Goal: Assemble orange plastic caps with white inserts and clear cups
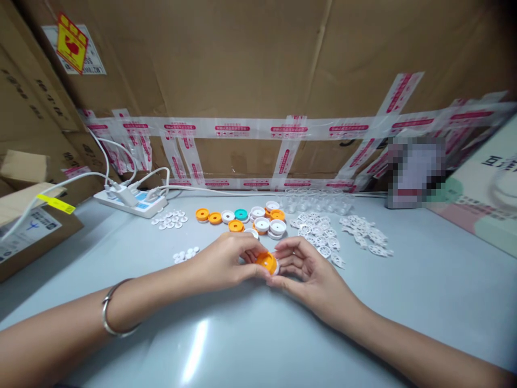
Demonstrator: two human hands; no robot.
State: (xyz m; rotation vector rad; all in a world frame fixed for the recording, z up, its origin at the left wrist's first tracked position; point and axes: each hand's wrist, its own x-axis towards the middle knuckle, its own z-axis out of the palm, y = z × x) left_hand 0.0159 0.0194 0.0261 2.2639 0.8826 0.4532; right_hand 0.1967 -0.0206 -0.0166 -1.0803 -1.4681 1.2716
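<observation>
My left hand [226, 263] and my right hand [309, 269] meet over the grey table [424, 280], both pinching one small orange round cap [267, 262]. The left fingers curl around its left side. The right fingers cup its right side, where a bit of white shows. A silver bangle [110, 318] sits on my left wrist. Just beyond the hands lie several orange, white and one teal round cap [241, 214].
Small white discs [169, 219] lie at the left, white wheel-shaped pieces [319, 230] and more of them [365, 234] at the right, clear parts [315, 202] behind. A white power strip [131, 202] with cables sits back left. Taped cardboard walls [250, 81] enclose the table; a box [480, 199] stands right.
</observation>
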